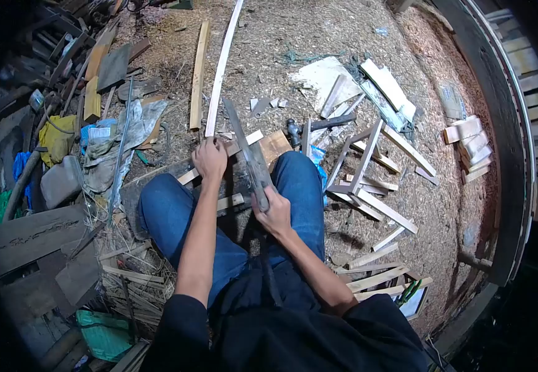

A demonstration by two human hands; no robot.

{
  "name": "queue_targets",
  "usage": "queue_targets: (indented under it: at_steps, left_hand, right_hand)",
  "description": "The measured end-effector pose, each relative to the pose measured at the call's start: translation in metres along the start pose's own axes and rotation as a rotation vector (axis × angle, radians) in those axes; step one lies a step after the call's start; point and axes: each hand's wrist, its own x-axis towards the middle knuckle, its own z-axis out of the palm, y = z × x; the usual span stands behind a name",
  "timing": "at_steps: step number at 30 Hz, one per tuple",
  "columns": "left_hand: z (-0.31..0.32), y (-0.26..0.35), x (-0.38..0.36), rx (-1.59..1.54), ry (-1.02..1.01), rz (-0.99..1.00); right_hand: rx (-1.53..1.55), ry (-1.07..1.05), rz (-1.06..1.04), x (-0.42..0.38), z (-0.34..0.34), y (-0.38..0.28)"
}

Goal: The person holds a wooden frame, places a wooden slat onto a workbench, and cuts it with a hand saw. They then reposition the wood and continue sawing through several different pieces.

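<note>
My right hand [273, 212] is wrapped round the handle end of a long grey saw [242, 139], whose blade points up and away from me. The blade crosses over a pale wood strip [228, 149] that lies slantwise on a low wooden block [274, 147] between my knees. My left hand [209, 157] is closed at the near end of a long thin pale strip [222, 62], beside the slanted piece. Which of the two pieces its fingers press is hard to tell.
A hammer [322, 124] lies beyond my right knee, near a small wooden frame [363, 161]. Another long strip [199, 74] rests on the shavings. Stacked wood pieces [469, 147] sit at right; a yellow bag [57, 137] and scrap boards lie at left.
</note>
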Motion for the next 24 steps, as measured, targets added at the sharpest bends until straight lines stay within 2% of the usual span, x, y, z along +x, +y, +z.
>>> queue_targets:
  at_steps: [1,3,5,6,9,14,16,18,19,24]
  left_hand:
    - [-0.003,-0.005,-0.008,0.004,0.003,0.007]
    - [-0.014,-0.018,-0.024,-0.132,0.335,0.119]
    - [-0.027,-0.027,-0.041,-0.123,0.301,0.127]
    - [-0.032,-0.027,-0.05,-0.101,0.294,0.158]
    - [-0.044,-0.018,-0.07,-0.087,0.301,0.192]
    - [-0.052,0.001,-0.085,-0.182,0.242,0.236]
    - [-0.056,0.016,-0.089,-0.183,0.23,0.269]
    - [-0.061,0.043,-0.093,-0.187,0.238,0.305]
    - [-0.059,0.058,-0.091,-0.191,0.245,0.345]
    - [-0.033,0.11,-0.081,-0.238,0.183,0.476]
  right_hand:
    - [-0.114,-0.036,-0.068,0.006,0.003,0.001]
    - [-0.173,-0.108,-0.065,0.015,0.01,-0.002]
    - [-0.327,-0.184,-0.198,0.022,0.017,-0.006]
    - [-0.378,-0.216,-0.172,0.02,0.024,-0.005]
    - [-0.406,-0.229,-0.24,0.021,0.029,-0.003]
    - [-0.341,-0.252,-0.198,0.017,0.025,0.0]
    - [-0.265,-0.113,-0.152,0.025,0.007,-0.009]
    - [-0.25,-0.015,0.012,0.041,-0.021,-0.015]
    - [-0.252,0.053,0.117,0.052,-0.036,-0.008]
    - [-0.2,0.259,0.289,0.076,-0.073,0.041]
